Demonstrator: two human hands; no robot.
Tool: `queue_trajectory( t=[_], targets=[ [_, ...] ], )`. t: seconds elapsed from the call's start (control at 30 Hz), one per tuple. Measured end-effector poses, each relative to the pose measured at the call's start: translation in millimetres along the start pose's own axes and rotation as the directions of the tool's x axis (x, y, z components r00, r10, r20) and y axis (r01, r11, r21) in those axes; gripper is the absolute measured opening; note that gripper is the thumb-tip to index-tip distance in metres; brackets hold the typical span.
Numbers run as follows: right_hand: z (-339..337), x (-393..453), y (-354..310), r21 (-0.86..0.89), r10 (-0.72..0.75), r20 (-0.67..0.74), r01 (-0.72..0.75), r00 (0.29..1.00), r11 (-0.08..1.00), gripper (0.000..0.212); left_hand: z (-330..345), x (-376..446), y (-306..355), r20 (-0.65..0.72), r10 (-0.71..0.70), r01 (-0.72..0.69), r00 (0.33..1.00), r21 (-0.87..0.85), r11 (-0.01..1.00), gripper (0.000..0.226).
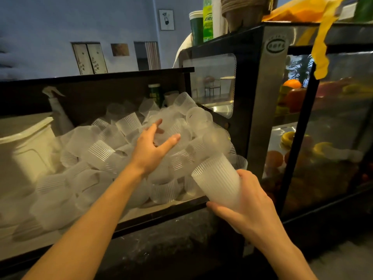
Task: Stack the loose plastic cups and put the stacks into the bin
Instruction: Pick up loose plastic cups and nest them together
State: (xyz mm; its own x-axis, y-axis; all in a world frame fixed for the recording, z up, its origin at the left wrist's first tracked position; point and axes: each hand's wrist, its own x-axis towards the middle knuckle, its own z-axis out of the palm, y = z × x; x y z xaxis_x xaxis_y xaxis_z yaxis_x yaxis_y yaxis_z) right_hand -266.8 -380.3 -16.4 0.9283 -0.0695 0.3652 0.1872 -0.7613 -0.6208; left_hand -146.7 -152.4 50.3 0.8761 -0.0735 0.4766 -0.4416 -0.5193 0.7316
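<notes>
Blue-grey walls are seen behind a dark counter shelf (141, 221), on which a heap of loose plastic cups (105, 154) is piled beside a white bin (30, 146). A stack of ribbed cups (218, 182) is gripped by the curled fingers of the right hand (248, 207). The left hand (150, 150) is extended over the heap, fingers spread and released. A glass display case (268, 93) containing fruit is shown at right.

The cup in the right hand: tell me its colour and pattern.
Frosted translucent white cup with fine vertical ribs, seen in the head view, gripped by the right hand.
</notes>
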Motion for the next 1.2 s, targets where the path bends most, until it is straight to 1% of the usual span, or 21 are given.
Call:
queue_trajectory(
  t=[0.07, 0.1, 0.17, 0.23, 0.3, 0.37, 0.47, 0.53, 0.6, 0.67, 0.77, 0.8, 0.83, 0.87, 0.9, 0.93, 0.97, 1.03, 1.07, 1.13, 1.2],
  targets=[
    [1, 0, -2, 0.018, -0.029, 0.013, 0.029, 1.000, 0.999, 0.081, -11, -10, 4, 0.060, -0.011, 0.023, 0.998, -0.211, 0.977, 0.095],
    [1, -1, -4, 0.027, -0.037, 0.024, 0.037, 0.999, 0.999, 0.080, -16, -16, 7, 0.080, 0.001, 0.022, 0.997, -0.289, 0.957, 0.094],
    [0, -1, -6, 0.037, -0.052, 0.043, 0.051, 0.998, 0.998, 0.079, -21, -31, 13, 0.109, 0.031, 0.011, 0.994, -0.367, 0.930, 0.089],
    [-2, -2, -10, 0.040, -0.084, 0.050, 0.082, 0.995, 0.996, 0.078, -19, -48, 18, 0.138, 0.055, 0.000, 0.989, -0.368, 0.930, 0.085],
    [-4, -3, -13, 0.039, -0.112, 0.071, 0.109, 0.991, 0.993, 0.078, -10, -67, 23, 0.169, 0.079, -0.017, 0.982, -0.344, 0.939, 0.078],
    [-6, -6, -15, 0.009, -0.140, 0.102, 0.140, 0.985, 0.990, 0.079, -3, -82, 25, 0.168, 0.104, -0.055, 0.980, -0.276, 0.960, 0.069],
    [-7, -12, -10, -0.007, -0.148, 0.152, 0.150, 0.977, 0.989, 0.078, 1, -95, 24, 0.171, 0.130, -0.105, 0.977, -0.147, 0.984, 0.070],
    [-6, -16, -5, 0.027, -0.132, 0.183, 0.129, 0.974, 0.991, 0.079, 3, -99, 22, 0.177, 0.102, -0.076, 0.979, -0.150, 0.986, 0.070],
    [-5, -18, -2, 0.046, -0.133, 0.176, 0.127, 0.975, 0.991, 0.081, 9, -102, 23, 0.227, 0.091, -0.056, 0.970, -0.157, 0.986, 0.072],
    [-4, -18, 0, 0.078, -0.129, 0.160, 0.117, 0.979, 0.990, 0.082, 20, -109, 24, 0.286, 0.168, -0.160, 0.943, -0.052, 0.986, 0.076],
    [-5, -15, 7, 0.107, -0.111, 0.135, 0.097, 0.985, 0.990, 0.082, 34, -99, 19, 0.411, 0.150, -0.207, 0.899, 0.098, 0.974, 0.087],
    [-5, -15, 11, 0.120, -0.098, 0.126, 0.083, 0.987, 0.989, 0.082, 40, -90, 15, 0.428, 0.136, -0.194, 0.894, 0.094, 0.977, 0.088],
    [-5, -15, 14, 0.132, -0.080, 0.115, 0.064, 0.990, 0.989, 0.082, 46, -78, 14, 0.398, 0.094, -0.118, 0.913, 0.035, 0.992, 0.086],
    [-5, -14, 18, 0.137, -0.060, 0.099, 0.046, 0.993, 0.989, 0.083, 51, -64, 11, 0.351, 0.031, -0.013, 0.936, -0.053, 0.998, 0.079],
    [-6, -14, 22, 0.134, -0.043, 0.076, 0.032, 0.996, 0.990, 0.083, 53, -53, 12, 0.307, -0.026, 0.054, 0.951, -0.084, 0.995, 0.072],
    [-7, -14, 25, 0.127, -0.026, 0.052, 0.019, 0.998, 0.992, 0.083, 54, -46, 18, 0.271, -0.038, 0.069, 0.962, -0.107, 0.992, 0.067],
    [-8, -14, 28, 0.126, -0.005, 0.027, 0.002, 1.000, 0.992, 0.083, 54, -40, 26, 0.223, -0.017, 0.037, 0.975, -0.087, 0.996, 0.065],
    [-12, -15, 36, 0.139, 0.047, -0.023, -0.044, 0.999, 0.989, 0.082, 54, -28, 38, 0.107, -0.001, 0.000, 0.994, 0.011, 1.000, 0.065],
    [-14, -16, 39, 0.144, 0.068, -0.049, -0.060, 0.997, 0.988, 0.081, 59, -18, 39, 0.074, -0.017, 0.012, 0.997, 0.064, 0.998, 0.069],
    [-18, -17, 46, 0.149, 0.096, -0.078, -0.084, 0.992, 0.985, 0.080, 74, -1, 44, 0.089, -0.066, 0.046, 0.994, 0.206, 0.977, 0.077],
    [-21, -17, 51, 0.147, 0.114, -0.082, -0.101, 0.990, 0.984, 0.080, 93, 13, 44, 0.123, -0.127, 0.079, 0.984, 0.341, 0.937, 0.081]
  ],
)
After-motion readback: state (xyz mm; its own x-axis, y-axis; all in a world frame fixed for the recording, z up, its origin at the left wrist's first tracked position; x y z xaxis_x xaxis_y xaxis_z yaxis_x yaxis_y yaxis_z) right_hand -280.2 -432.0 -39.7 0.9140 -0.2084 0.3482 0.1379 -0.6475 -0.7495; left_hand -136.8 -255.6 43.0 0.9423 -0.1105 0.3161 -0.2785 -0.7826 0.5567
